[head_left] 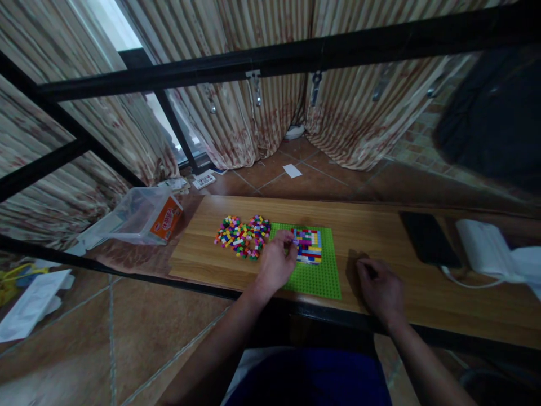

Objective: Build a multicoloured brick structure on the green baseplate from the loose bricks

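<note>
A green baseplate (321, 270) lies on the wooden table (380, 237), with a block of coloured bricks (309, 246) built on its upper middle. Left of it sits a loose pile of small coloured bricks (243, 234). My left hand (276, 262) rests over the plate's left edge, fingers pinched together at the built block's left side; a tiny piece may be in them, too small to name. My right hand (379, 286) lies on the table just right of the plate, fingers curled under, nothing visible in them.
A clear plastic box (135, 217) with an orange label lies tipped at the table's left end. A black phone (429, 238) and a white device (484, 248) with a cable sit at the right. Black frame bars (270, 62) cross overhead. Curtains hang behind.
</note>
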The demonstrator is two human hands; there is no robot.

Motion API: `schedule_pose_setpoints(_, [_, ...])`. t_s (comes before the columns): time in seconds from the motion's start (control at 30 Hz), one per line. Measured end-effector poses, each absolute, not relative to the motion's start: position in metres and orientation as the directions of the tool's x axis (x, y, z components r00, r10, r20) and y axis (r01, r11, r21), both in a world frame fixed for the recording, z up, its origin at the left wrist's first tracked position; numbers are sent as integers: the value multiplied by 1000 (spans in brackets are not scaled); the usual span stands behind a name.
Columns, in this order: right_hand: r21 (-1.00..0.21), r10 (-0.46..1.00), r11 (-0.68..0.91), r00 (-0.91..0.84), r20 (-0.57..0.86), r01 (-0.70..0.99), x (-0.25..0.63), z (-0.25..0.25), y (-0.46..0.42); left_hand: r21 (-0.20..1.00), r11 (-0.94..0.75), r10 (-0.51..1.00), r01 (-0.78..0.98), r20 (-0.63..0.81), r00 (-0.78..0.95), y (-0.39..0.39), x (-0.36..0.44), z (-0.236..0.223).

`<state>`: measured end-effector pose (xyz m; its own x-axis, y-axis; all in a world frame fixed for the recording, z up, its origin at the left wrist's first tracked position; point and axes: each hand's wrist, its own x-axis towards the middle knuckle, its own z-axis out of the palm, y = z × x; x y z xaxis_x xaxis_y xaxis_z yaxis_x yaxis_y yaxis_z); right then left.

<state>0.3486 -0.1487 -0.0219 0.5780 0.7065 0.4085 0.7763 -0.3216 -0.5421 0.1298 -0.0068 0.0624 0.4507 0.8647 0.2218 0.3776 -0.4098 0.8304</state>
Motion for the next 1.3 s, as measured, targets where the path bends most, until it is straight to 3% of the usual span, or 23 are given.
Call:
schedule_pose_setpoints(0.23, [-558, 713, -306, 574, 402, 771, 349, -22, -149, 583, -646, 726, 493, 268, 633, -1, 131, 69])
schedule_pose_setpoints(0.67, [-563, 707, -309, 581, 403, 767, 346, -20, -148, 169, -847, 527, 504, 148, 837, 9, 154, 80])
schedule_pose_setpoints(0.83, [-574, 714, -305, 581, 390, 760, 347, -19, -147, 147, -876, 478, 459, 156, 864, 10, 156, 77])
schedule_pose_setpoints(1.3, [-586, 704, -305, 592, 392, 751, 345, -17, -147, 261, -823, 565, 505, 281, 775, -6, 148, 48])
